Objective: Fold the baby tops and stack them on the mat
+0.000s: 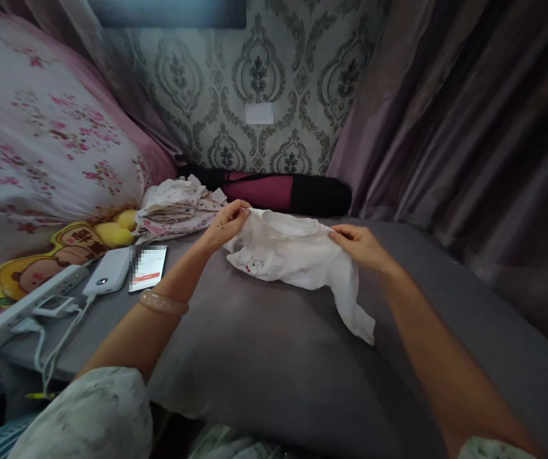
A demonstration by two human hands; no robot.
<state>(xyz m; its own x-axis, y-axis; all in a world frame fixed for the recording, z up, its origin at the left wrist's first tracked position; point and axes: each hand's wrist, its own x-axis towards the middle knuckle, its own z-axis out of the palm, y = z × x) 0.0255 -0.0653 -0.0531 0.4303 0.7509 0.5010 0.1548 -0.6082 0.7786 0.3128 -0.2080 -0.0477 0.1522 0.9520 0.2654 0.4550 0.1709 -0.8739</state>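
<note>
The left hand (229, 222) ends a forearm angled up from the lower left, a pale bangle (163, 303) partway along it; thumb and fingers pinch one shoulder of a small white top (297, 252). The top stretches between the hands above the gray sheet (254, 350), neckline away from the wearer, one sleeve trailing toward the near right. The right hand (360, 245), its forearm slanting in from the lower right, pinches the other shoulder, so the hands are well apart. A blue slatted basket (0, 440) shows at the lower-left corner, contents out of sight. Farther right, a long black-and-maroon bag (321, 194) lies along the wall, contents hidden.
</note>
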